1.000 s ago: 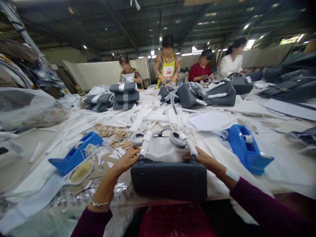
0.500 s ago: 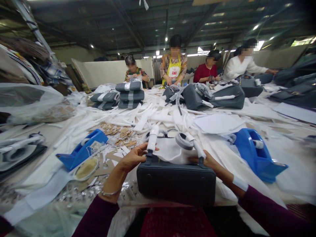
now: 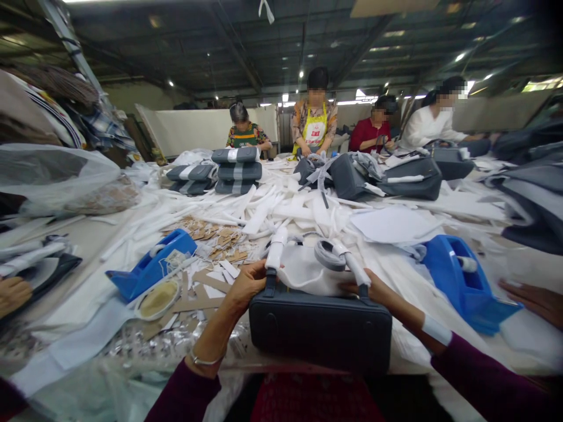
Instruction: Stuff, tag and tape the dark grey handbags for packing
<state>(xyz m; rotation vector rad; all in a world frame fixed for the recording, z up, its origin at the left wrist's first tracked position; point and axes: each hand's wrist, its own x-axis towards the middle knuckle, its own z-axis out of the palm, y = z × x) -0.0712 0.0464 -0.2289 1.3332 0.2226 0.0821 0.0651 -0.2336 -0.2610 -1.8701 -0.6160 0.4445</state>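
A dark blue-grey handbag [image 3: 320, 334] sits at the table's near edge, its flat side with small round studs toward me. White wrapping covers its two handles [image 3: 277, 247], and white padding [image 3: 303, 266] shows in the opening between them. A rolled grey strap [image 3: 329, 255] rests by the right handle. My left hand [image 3: 247, 286] is closed at the base of the left handle, with some fingertips behind it. My right hand [image 3: 377, 288] grips the bag's upper right corner near the other handle's base, its fingers partly hidden behind the handle.
Blue tape dispensers stand on the left [image 3: 152, 264] and right [image 3: 461, 281]. Brown card tags [image 3: 220, 237] and white foam strips [image 3: 281, 205] cover the table. Wrapped bags [image 3: 240, 171] are stacked beyond. Other people's hands reach in at right [image 3: 534, 299] and left [image 3: 14, 295]; several co-workers stand opposite.
My view has shifted slightly, while both hands keep their hold on the handbag. Another person's hands have come in at the left and right edges, and a dark bag at far right has moved nearer.
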